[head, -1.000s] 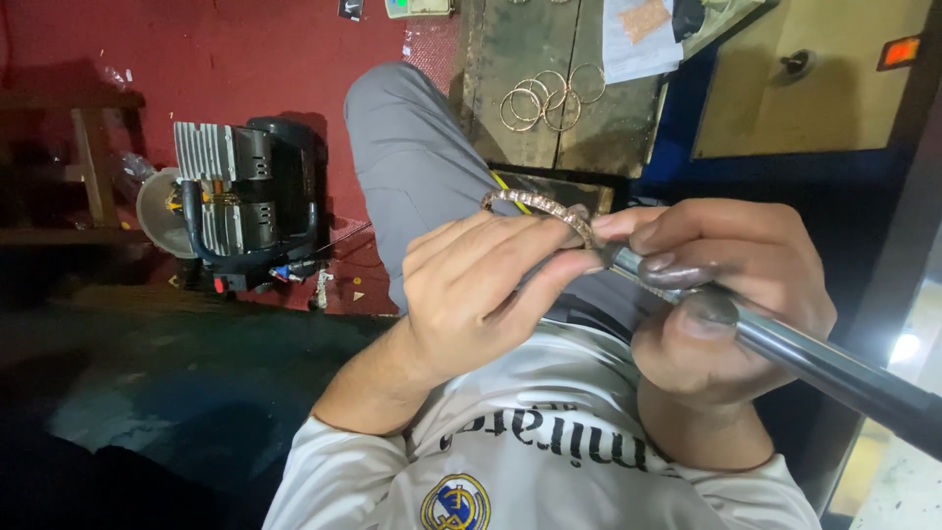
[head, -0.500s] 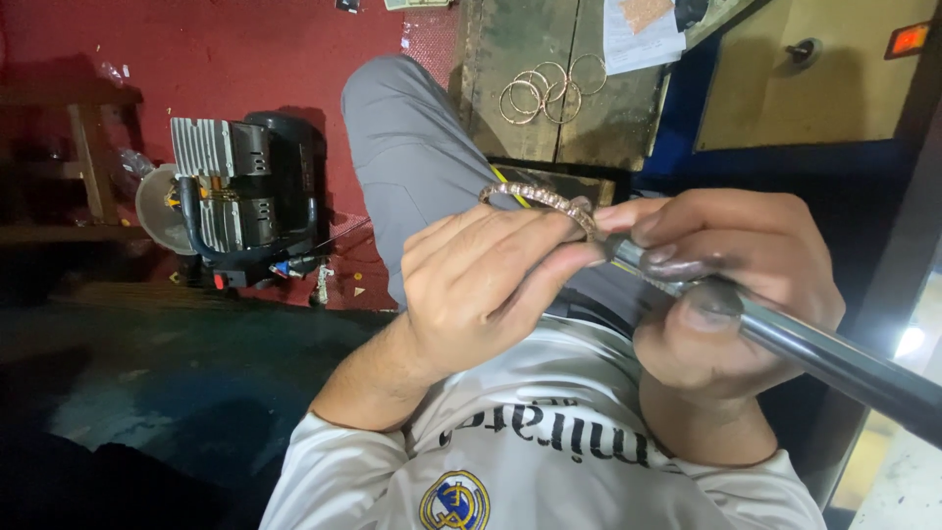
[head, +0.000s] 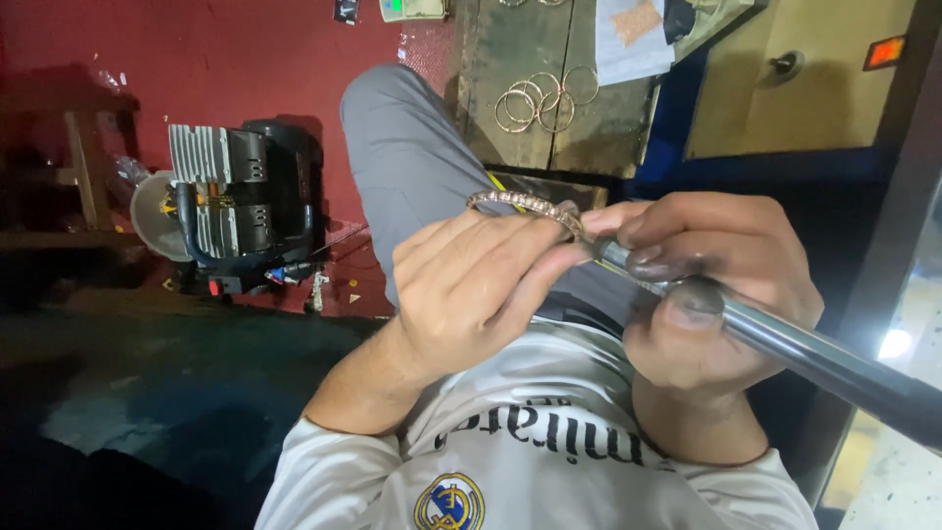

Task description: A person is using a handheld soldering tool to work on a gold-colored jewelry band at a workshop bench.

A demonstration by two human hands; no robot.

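Bangle (head: 520, 204) and tapered steel rod (head: 785, 344) meet at the centre of the view, and both hands close on that meeting point. The image appears turned upside down, so the person's shirt sits at the bottom and the bent knee in grey trousers (head: 402, 157) rises above it; which hand is which is therefore my judgement. The hand at picture left, which I take as the right hand (head: 471, 285), curls its fingers around the thin studded bangle, pinching it near where it slips over the rod's narrow tip. That grip seems meant to steady the ring on the rod and keep it from slipping. The hand at picture right, which I take as the left hand (head: 706, 285), is clamped around the rod itself, thumb pressed along the top, likely to hold the long bar firm, since it runs off toward the lower right edge.

So the bangle lies between the two hands, touching the fingertips of both and sitting just above the knee.

Beyond the knee, on a dark wooden worktop (head: 510, 59), several loose wire rings (head: 535, 98) lie together, well apart from the hands. On the red floor (head: 196, 49) stands a small black motor unit with metal fins (head: 240, 211).
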